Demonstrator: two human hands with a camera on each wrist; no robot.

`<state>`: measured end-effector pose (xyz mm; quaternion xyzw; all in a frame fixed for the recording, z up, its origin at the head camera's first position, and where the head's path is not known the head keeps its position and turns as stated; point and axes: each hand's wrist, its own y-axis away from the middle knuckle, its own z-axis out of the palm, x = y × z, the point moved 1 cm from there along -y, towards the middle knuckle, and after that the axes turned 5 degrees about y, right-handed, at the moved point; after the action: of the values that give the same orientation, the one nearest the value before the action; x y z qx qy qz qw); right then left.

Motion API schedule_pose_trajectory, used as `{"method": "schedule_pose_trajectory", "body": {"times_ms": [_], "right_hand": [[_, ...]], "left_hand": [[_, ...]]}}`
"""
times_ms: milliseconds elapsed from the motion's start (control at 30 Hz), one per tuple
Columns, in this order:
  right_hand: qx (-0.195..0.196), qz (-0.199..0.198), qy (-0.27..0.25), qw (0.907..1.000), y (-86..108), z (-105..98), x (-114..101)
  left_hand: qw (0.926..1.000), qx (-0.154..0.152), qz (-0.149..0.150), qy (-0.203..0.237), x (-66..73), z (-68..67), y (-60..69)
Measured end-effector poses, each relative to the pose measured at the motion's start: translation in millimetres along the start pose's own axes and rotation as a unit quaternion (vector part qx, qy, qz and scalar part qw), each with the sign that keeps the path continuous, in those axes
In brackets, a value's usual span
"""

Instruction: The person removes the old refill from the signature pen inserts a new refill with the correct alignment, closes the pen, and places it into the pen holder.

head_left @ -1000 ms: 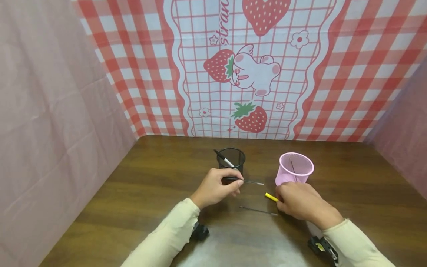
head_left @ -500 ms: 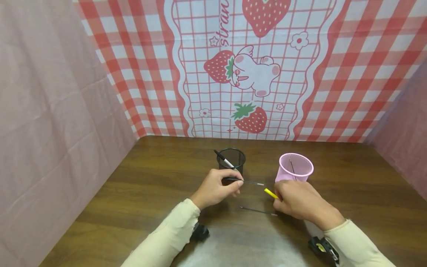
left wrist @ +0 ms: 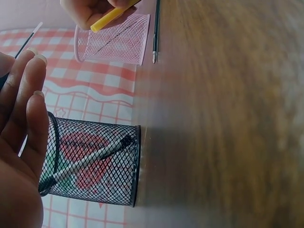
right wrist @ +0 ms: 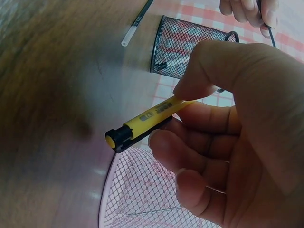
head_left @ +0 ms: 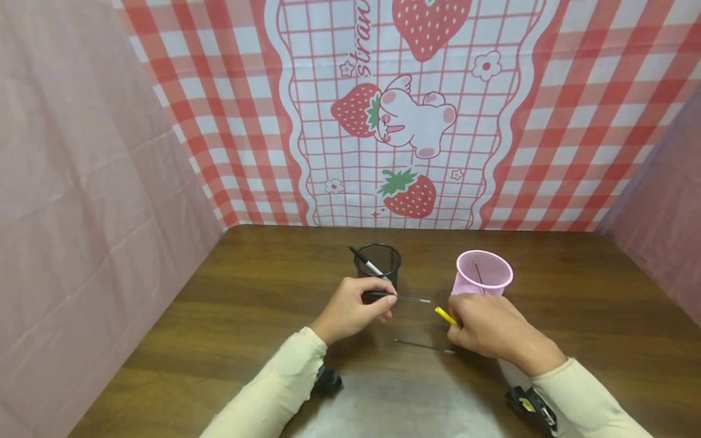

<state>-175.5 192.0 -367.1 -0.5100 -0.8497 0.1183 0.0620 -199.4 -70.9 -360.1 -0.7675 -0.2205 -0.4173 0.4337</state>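
My left hand (head_left: 356, 307) pinches a slim dark pen refill (head_left: 413, 298) with a pale end, which points right; a thicker black part is half hidden by the fingers. My right hand (head_left: 495, 328) holds a yellow click pen (right wrist: 149, 118) between thumb and fingers. A black clip and a black end with a yellow button show in the right wrist view, while the pen's other yellow end (left wrist: 107, 20) sticks out toward the left hand. Between the hands, a second dark refill (head_left: 423, 345) lies on the table.
Behind the left hand stands a black mesh cup (left wrist: 114, 190) with a black-and-white pen (head_left: 368, 261) leaning in it. A pink mesh cup (head_left: 465, 285), partly hidden by the right hand, holds a thin dark rod (head_left: 479, 272). A strawberry-print checked cloth (head_left: 263, 140) hangs behind the wooden table (head_left: 219, 340).
The right hand has tilted the yellow pen slightly, its free end rising a little off the table. The left hand keeps its hold on the refill almost unmoved.
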Motion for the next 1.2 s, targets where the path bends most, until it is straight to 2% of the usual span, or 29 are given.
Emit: {"method": "schedule_pose_trajectory", "body": {"times_ms": [467,733,900,1200], "right_hand": [[0.027,-0.007,-0.003,0.9996,-2.9,-5,-2],[0.04,-0.009,-0.004,0.9992,-5.5,-7,-2],[0.065,-0.019,0.002,0.9977,-5.8,-11,-2],[0.11,-0.057,0.003,0.9923,-4.6,-14,-7]], "left_hand": [[0.9999,0.008,-0.004,0.005,1.5,-4.1,-0.6],[0.9996,0.016,-0.021,0.011,1.7,-5.1,0.3],[0.9996,0.023,-0.013,0.008,1.3,-5.1,-0.5],[0.9995,0.021,-0.02,0.014,-1.6,-3.5,0.2]]}}
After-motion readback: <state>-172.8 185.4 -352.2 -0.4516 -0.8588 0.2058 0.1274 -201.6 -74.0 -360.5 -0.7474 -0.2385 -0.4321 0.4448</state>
